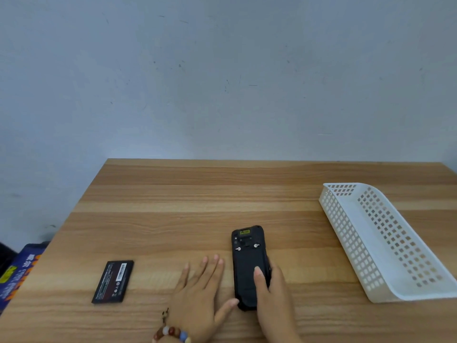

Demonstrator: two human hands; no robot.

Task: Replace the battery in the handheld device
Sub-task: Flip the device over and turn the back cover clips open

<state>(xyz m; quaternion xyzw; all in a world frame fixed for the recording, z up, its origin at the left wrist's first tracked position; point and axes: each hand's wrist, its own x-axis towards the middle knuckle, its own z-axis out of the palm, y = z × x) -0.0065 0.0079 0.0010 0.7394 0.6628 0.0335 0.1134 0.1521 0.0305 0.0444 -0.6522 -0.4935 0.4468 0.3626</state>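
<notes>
Black handheld device (247,258) lies back side up on surface (197,194), near middle. My right hand (274,293) grips its near half: thumb on back cover, fingers curled round right edge. My left hand (200,290) lies flat just left of it, fingers straight, holding nothing, thumb tip touching its near left corner. Battery (113,282) lies loose, well to left. White basket (341,224) at right.
</notes>
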